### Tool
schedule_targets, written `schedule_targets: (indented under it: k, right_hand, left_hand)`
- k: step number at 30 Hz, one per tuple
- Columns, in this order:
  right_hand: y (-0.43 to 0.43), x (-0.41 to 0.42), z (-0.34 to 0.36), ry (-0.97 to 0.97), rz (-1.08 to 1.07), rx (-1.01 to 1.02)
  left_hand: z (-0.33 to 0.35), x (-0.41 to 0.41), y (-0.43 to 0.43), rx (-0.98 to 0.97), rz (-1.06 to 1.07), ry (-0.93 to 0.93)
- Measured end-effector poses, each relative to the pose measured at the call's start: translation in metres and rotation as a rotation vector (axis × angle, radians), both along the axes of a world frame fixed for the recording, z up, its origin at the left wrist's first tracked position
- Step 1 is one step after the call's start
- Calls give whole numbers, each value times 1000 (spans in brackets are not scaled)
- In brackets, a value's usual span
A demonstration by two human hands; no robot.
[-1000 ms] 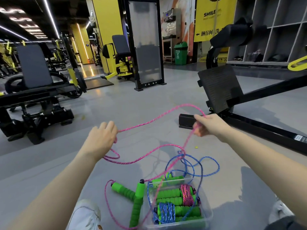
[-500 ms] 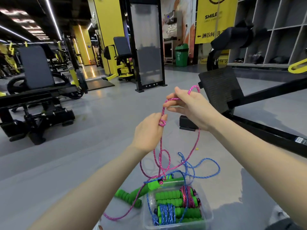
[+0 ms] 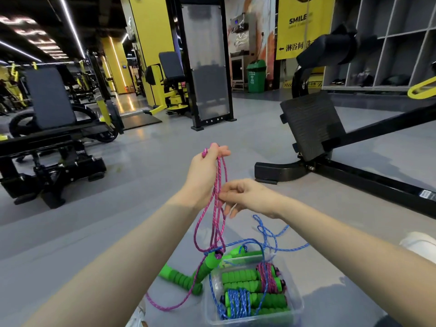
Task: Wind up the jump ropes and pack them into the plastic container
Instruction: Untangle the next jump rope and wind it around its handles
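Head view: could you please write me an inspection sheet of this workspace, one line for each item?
Surface: grey floor, smooth.
Job's things: pink rope hangs in loops, its green handles beside the plastic container; the container holds two wound ropes; blue rope spills loose over its rim.
Clutter: nothing seen.
Grippers: left hand grips the loop tops; right hand pinches the strands lower down.
Cables: nothing seen.
Surroundings: exercise machine, green bin, shelves.
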State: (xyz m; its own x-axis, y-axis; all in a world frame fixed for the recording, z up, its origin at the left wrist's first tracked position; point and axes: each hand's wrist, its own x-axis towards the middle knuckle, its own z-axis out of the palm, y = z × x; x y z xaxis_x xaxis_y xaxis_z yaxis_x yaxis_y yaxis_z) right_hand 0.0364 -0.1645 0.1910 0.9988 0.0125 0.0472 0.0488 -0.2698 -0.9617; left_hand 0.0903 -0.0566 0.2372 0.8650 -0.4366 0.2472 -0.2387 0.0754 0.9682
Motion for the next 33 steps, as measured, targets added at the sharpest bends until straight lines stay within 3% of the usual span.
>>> schedule_targets:
  k: [2, 5, 7, 9, 13, 15, 20, 26, 30, 33]
  right_hand:
    - [-3, 3, 9, -116, -127, -80]
    - [-16, 3, 34, -350, -385, 53]
    - [-22, 0, 55, -394, -397, 93]
    - [-22, -4, 73, -468, -411, 87]
    - [-20, -5, 85, -467, -450, 53]
    - [-21, -6, 84, -519, -569, 77]
    - [-18, -9, 84, -487, -619, 173]
    - [-13, -14, 88, -537, -522, 247]
    - [-14, -18, 89, -573, -501, 274]
    - [-22, -20, 87, -595, -620, 209]
  left_hand:
    - [2, 11, 9, 51, 93, -71]
    - [-3, 50, 36, 174, 339, -196]
    - [-14, 72, 59, 554, 606, -393]
    - [-25, 80, 73, 780, 707, -559]
    - [-28, 70, 71, 841, 667, -771]
    - [-27, 63, 57, 793, 595, -864]
    - [-22, 31, 29, 429, 261, -498]
    - [-24, 9, 7, 491, -79, -303]
    - [-34, 3, 0, 594, -33, -452]
    - [-32, 6, 3, 689, 23, -563]
